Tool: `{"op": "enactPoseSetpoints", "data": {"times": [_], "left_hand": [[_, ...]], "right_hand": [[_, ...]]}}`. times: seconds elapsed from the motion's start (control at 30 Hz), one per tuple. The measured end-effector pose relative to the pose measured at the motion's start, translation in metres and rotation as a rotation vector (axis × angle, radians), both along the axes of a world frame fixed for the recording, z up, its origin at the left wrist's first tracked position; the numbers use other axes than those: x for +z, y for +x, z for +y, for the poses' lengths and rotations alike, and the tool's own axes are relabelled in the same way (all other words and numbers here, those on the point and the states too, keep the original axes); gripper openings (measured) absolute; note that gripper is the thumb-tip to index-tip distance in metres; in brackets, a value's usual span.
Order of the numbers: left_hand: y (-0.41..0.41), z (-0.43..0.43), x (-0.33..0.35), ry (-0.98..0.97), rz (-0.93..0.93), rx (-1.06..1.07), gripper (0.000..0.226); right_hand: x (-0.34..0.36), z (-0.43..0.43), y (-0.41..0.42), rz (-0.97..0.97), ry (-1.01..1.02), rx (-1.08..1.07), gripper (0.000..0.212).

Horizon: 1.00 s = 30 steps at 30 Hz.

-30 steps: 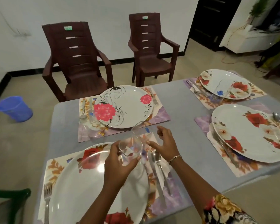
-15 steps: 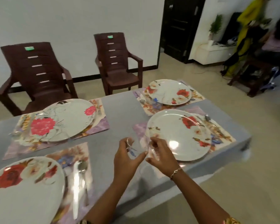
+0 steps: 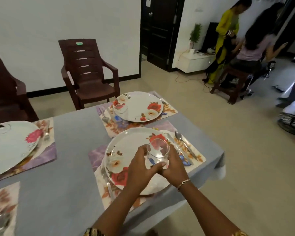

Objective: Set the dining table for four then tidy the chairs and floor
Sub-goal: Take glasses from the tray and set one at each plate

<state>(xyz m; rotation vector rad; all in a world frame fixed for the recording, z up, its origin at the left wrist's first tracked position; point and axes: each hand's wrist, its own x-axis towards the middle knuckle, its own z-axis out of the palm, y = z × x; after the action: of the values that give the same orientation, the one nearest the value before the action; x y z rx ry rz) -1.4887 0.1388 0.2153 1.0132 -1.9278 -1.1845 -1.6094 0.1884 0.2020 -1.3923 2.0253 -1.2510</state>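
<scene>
Two hands on one clear glass, over the nearest plate at the table's right end.

Both the left hand [image 3: 140, 169] and right hand [image 3: 174, 167] curl their fingers round the glass [image 3: 157, 153], thumbs meeting under its near side. It sits over the right half of the floral plate [image 3: 124, 150]; contact with the plate cannot be told. The hands hide part of that plate. The plate lies on a flowered placemat [image 3: 95, 154], with a spoon [image 3: 179, 137] just right of it and a fork [image 3: 109, 184] at its left edge. Beyond is a second plate [image 3: 140, 106] carrying another glass [image 3: 120, 108]; a third plate [image 3: 12, 140] sits far left. Grey table [image 3: 71, 167]; brown chair [image 3: 87, 70] stands apart behind it.
</scene>
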Motion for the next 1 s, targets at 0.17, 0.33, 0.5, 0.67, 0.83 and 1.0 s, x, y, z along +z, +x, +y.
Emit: {"op": "enactPoseSetpoints", "data": {"times": [0.17, 0.33, 0.5, 0.67, 0.83, 1.0], "left_hand": [[-0.039, -0.037, -0.009, -0.019, -0.075, 0.043, 0.056], [-0.072, -0.072, -0.015, -0.006, -0.229, 0.045, 0.069], [-0.093, -0.099, -0.024, 0.023, -0.313, 0.104, 0.066], [-0.096, -0.106, -0.025, 0.049, -0.378, 0.121, 0.081], [-0.101, -0.112, -0.032, 0.032, -0.417, 0.189, 0.066], [-0.114, -0.110, -0.039, 0.039, -0.429, 0.215, 0.057]], "right_hand": [[-0.003, -0.034, -0.075, -0.007, 0.024, -0.041, 0.074], [-0.002, -0.080, -0.140, -0.055, 0.025, -0.066, 0.064], [-0.016, -0.125, -0.180, -0.056, 0.085, -0.034, 0.077], [-0.032, -0.152, -0.192, -0.069, 0.108, -0.011, 0.079], [-0.047, -0.169, -0.201, -0.116, 0.119, 0.004, 0.078], [-0.051, -0.169, -0.204, -0.152, 0.131, 0.042, 0.083]]}}
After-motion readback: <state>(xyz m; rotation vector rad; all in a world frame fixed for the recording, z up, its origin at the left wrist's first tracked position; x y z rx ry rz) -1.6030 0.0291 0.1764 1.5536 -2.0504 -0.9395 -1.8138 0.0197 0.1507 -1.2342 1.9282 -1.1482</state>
